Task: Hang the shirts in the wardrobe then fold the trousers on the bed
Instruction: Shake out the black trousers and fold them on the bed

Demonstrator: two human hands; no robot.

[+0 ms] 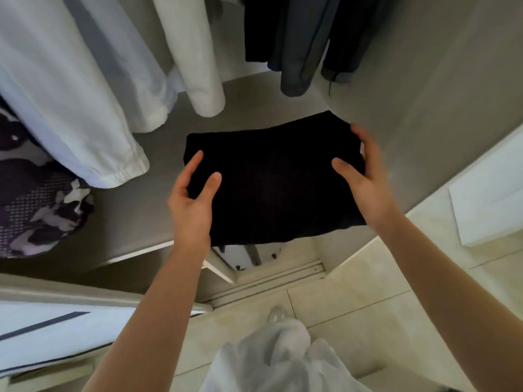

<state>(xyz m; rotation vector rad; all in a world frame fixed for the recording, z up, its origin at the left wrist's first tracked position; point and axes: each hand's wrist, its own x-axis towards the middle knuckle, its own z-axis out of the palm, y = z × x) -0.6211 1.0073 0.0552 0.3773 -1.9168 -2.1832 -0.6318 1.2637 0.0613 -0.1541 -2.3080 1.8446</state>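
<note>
A folded black garment (271,179) lies flat over the grey wardrobe shelf (135,210), its near edge hanging past the shelf front. My left hand (194,199) grips its near left side, thumb on top. My right hand (362,171) holds its right edge, fingers curled around the far corner. White and pale blue shirts (85,89) hang at the left above the shelf. Dark garments (300,43) hang at the back right.
A patterned dark and white cloth (39,205) lies on the shelf's left end. The wardrobe's sliding-door track (271,281) runs along the tiled floor (368,301). A white door panel (51,329) is at lower left, another white panel (492,193) at right. White clothing (283,360) fills the bottom.
</note>
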